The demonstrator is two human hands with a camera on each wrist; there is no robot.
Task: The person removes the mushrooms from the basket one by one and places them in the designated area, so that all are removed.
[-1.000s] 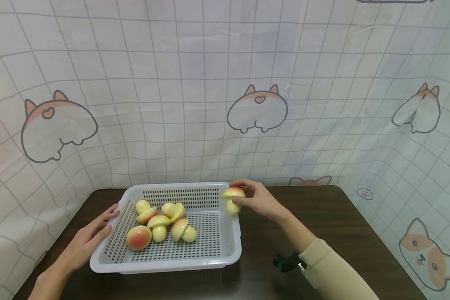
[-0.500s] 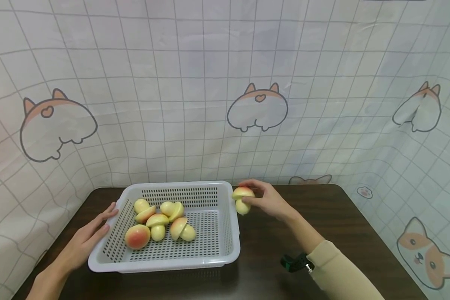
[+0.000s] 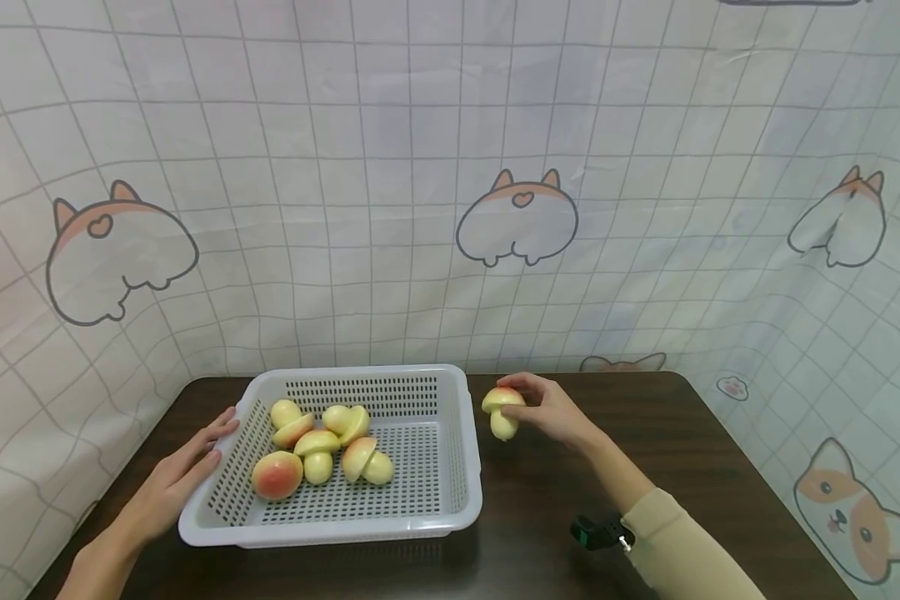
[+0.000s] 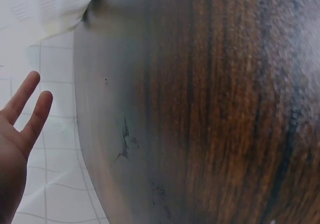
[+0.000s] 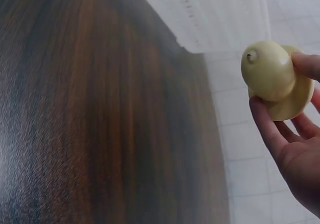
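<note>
Our right hand (image 3: 551,412) pinches a mushroom-shaped piece (image 3: 503,424) between thumb and fingertips — squeezed unevenly, it may slip. Left of them, the basket (image 3: 330,531) could slide if our left hand (image 3: 171,485), loosely spread at its rim, pushes.

Five mushrooms (image 3: 318,454) are lying in one basket (image 3: 330,531), and a sixth mushroom (image 3: 503,414) is showing outside it. One left hand (image 3: 167,483) and one right hand (image 3: 553,412) are showing, making two. One table (image 3: 525,500), one black device (image 3: 598,533) and one sleeve (image 3: 690,550) are also appearing.
</note>
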